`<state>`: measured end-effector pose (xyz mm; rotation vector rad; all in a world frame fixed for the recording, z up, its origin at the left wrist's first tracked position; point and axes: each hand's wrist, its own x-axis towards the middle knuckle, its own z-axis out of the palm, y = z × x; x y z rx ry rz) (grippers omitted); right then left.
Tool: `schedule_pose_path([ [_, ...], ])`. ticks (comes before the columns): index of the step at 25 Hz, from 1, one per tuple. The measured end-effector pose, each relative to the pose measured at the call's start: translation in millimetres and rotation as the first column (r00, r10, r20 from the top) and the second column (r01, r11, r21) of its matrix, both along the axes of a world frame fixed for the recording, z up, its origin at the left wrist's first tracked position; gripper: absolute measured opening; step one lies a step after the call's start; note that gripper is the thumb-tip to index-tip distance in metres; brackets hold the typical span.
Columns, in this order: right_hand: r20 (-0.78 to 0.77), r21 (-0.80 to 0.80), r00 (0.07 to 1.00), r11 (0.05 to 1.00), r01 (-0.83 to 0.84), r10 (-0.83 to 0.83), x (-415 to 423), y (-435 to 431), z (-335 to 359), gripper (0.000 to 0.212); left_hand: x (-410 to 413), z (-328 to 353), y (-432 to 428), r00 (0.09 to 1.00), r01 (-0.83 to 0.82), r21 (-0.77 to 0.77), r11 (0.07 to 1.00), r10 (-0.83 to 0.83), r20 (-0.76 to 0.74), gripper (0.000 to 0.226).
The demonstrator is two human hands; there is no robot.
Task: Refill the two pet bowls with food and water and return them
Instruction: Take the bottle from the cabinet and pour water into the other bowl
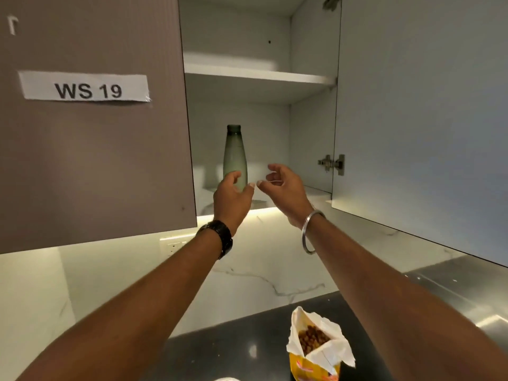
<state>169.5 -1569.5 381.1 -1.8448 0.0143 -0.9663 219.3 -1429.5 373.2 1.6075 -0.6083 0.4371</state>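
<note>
A green translucent bottle (235, 152) stands upright on the lower shelf of an open wall cupboard. My left hand (232, 195) is raised right in front of the bottle's base, fingers apart and curved around it; whether it touches is unclear. My right hand (286, 188) hovers just right of the bottle, fingers apart and empty. An opened yellow bag of brown pet food (316, 345) stands on the dark counter below. No pet bowl is clearly in view; only a pale rim shows at the bottom edge.
The cupboard's right door (420, 119) hangs open toward me. The closed left door (93, 133) carries a paper label reading WS 19. An upper shelf (255, 74) is bare. A marble backsplash (247, 273) and a steel surface (467, 287) lie below.
</note>
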Motion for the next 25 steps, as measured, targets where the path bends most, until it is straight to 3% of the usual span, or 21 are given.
schedule_pose_path([
  [7, -0.226, 0.084, 0.956, 0.981, -0.174, 0.189, 91.2, -46.8, 30.8, 0.086, 91.8, 39.6, -17.8, 0.942, 0.047, 0.008, 0.999, -0.042, -0.333, 0.085],
  [12, -0.302, 0.137, 0.909, 0.957, -0.257, 0.287, 145.6, -63.4, 37.4, 0.092, 134.7, 44.0, -38.2, 0.906, 0.052, -0.036, 0.998, -0.062, -0.419, 0.096],
  [14, -0.312, 0.152, 0.893, 0.945, -0.29, 0.324, 161.3, -64.2, 37.0, 0.091, 144.5, 43.5, -43.5, 0.897, 0.053, -0.046, 0.998, -0.068, -0.438, 0.093],
  [18, -0.31, 0.145, 0.869, 0.922, -0.358, 0.386, 179.3, -61.0, 32.0, 0.067, 154.9, 42.0, -48.0, 0.896, 0.091, -0.092, 0.992, -0.121, -0.426, 0.062],
  [25, -0.285, 0.131, 0.882, 0.926, -0.354, 0.377, 160.6, -58.0, 32.8, 0.061, 135.3, 38.9, -39.9, 0.885, 0.119, -0.152, 0.981, -0.174, -0.431, 0.059],
])
